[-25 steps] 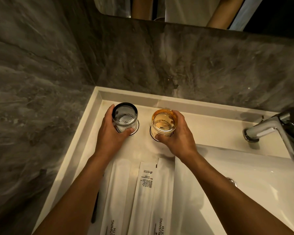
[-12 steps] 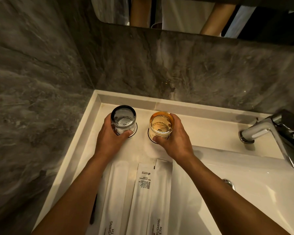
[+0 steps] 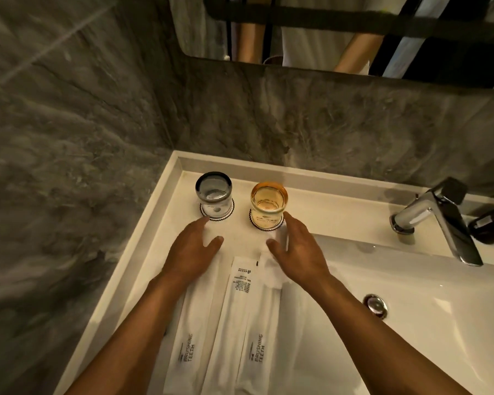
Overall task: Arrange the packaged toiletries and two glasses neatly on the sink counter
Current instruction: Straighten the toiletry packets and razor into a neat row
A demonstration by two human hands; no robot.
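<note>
A grey-tinted glass (image 3: 214, 193) and an amber glass (image 3: 269, 201) stand upright side by side on round coasters at the back left of the white sink counter (image 3: 340, 208). My left hand (image 3: 191, 249) hovers just in front of the grey glass, fingers spread, holding nothing. My right hand (image 3: 298, 249) is open beside and in front of the amber glass, apart from it. Three long white packets lie side by side below my hands: the left one (image 3: 194, 332) and the right one (image 3: 261, 337) read "BRUSHING TEETH", the middle one (image 3: 236, 309) shows small print.
A chrome faucet (image 3: 437, 220) stands at the right, with a dark brown bottle (image 3: 491, 223) behind it. The basin with its drain (image 3: 375, 305) lies to the right of the packets. Grey marble walls close off the left and back; a mirror hangs above.
Both hands have let go of the glasses and drawn back toward me. The glasses stay on their coasters.
</note>
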